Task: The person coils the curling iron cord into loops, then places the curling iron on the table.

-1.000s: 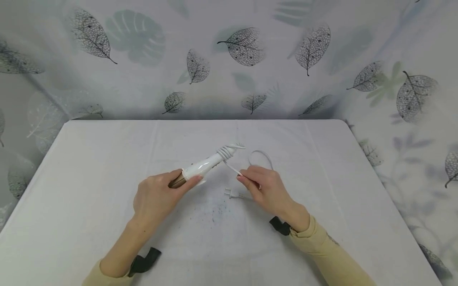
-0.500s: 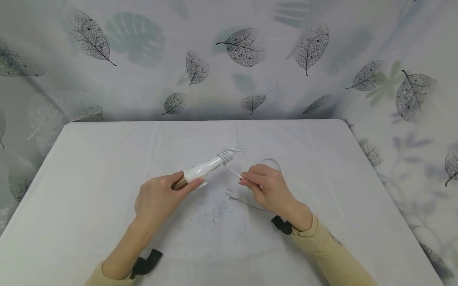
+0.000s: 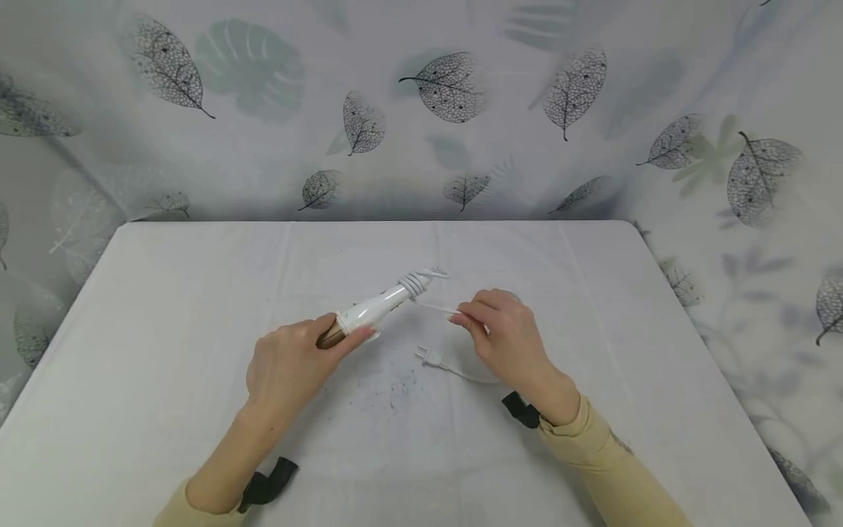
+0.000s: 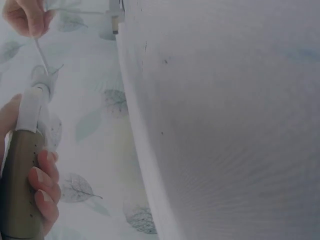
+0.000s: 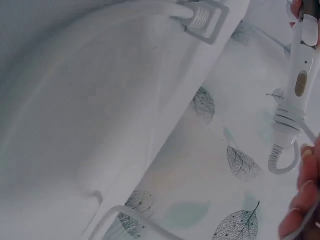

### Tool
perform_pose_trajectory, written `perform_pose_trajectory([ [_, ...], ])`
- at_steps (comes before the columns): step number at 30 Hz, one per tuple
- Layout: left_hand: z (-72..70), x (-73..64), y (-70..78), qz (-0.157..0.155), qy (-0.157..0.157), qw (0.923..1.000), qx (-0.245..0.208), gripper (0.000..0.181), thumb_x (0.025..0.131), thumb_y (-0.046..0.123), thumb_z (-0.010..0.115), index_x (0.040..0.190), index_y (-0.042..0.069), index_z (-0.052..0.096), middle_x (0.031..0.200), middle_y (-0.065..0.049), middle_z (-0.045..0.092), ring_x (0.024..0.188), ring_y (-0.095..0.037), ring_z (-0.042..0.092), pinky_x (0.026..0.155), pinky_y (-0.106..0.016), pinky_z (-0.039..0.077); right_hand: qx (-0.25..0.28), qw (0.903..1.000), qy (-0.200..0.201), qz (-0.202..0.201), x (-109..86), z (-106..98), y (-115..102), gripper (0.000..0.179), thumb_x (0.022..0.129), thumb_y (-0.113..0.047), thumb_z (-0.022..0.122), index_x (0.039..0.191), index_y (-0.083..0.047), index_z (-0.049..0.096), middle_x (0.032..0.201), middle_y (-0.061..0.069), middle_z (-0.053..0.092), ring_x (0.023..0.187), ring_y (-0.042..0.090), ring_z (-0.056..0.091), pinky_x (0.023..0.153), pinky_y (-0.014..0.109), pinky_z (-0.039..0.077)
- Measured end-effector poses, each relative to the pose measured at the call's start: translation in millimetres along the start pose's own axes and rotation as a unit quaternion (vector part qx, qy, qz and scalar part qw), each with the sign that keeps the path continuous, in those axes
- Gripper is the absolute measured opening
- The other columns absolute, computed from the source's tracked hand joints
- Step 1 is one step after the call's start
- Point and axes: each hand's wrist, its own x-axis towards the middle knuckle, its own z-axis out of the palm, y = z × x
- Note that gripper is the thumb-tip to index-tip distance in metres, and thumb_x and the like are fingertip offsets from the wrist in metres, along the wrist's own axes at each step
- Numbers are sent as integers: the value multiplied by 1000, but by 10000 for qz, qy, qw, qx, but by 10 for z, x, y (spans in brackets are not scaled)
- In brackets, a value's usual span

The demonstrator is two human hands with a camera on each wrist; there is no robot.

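Note:
My left hand (image 3: 290, 362) grips the gold-brown barrel of a curling iron (image 3: 375, 309), held above the table at a tilt. Its glossy white handle points up and to the right, with white cord (image 3: 413, 284) wound in several turns near the handle's end. From those turns a taut stretch of cord runs to my right hand (image 3: 510, 340), which pinches it between thumb and fingers. In the left wrist view, fingers (image 4: 45, 177) curl round the barrel (image 4: 20, 185). A button (image 5: 300, 83) shows on the handle in the right wrist view.
The cord's two-pin plug (image 3: 431, 358) lies on the white table (image 3: 197, 410) between the hands, its cord trailing under my right hand. Dark specks (image 3: 402, 391) mark the tabletop. Leaf-patterned cloth (image 3: 395, 168) hangs behind the table. Black straps (image 3: 268, 483) hang at both wrists.
My right hand has moved right and slightly up, drawing the cord outward from the handle. The cord loop behind that hand has mostly gone from view. My left hand stays nearly still.

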Motion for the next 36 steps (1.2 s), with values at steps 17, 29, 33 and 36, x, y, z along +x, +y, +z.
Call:
perform_pose_trajectory([
  [17,30,-23,13,267,-1092,9924,-497,58,80,55,77,60,22,35,57,13,17,52,-2,19,48,-21,15,303,9925,695,-961,24,10,62,31,98,-26,62,82,-1,69,72,6,60,65,21,48,59,28,41],
  [29,108,-66,-15,1463,-854,9848,-382,56,79,62,74,66,21,39,54,14,25,48,-1,21,46,-17,16,515,9927,520,-959,15,38,25,32,97,-30,60,82,-3,70,73,4,62,64,18,49,59,27,41],
  [33,136,-80,-18,1891,-684,9786,-445,57,84,68,64,68,20,39,56,15,22,48,1,17,46,-16,13,655,9928,420,-913,11,44,16,34,97,-31,59,81,-3,71,74,3,63,64,17,50,59,26,42],
  [36,128,-81,-6,1932,-736,9770,-523,56,81,64,72,68,21,38,56,15,21,49,2,16,46,-15,12,775,9925,364,-871,12,35,13,33,98,-29,59,81,-3,71,74,3,64,65,17,51,59,24,44],
])
